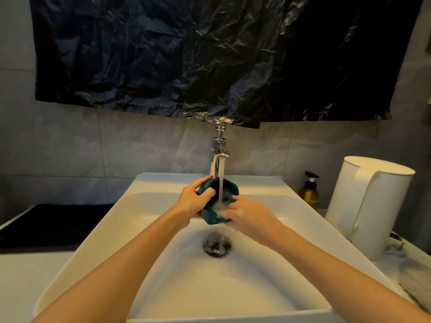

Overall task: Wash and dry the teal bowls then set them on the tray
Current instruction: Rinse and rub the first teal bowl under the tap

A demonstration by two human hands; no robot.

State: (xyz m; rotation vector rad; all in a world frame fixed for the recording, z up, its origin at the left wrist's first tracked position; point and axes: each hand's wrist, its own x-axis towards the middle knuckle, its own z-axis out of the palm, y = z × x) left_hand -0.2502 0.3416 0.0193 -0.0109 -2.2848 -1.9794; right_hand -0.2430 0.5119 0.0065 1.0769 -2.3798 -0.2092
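Left hand (193, 201): reaching forward, fingers curled round the left side of a teal bowl (213, 217).
Right hand (247, 215): fingers bent over its right rim.
Forearms: bare, angled inward.

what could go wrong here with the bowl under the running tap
1. The wet teal bowl is tilted above the sink, gripped mainly by the left hand. The right hand is at its lower rim, and its hold is blurred by water. The bowl might slip and chip.
2. The tap stream strikes the tilted bowl, so water could splash towards the white kettle.
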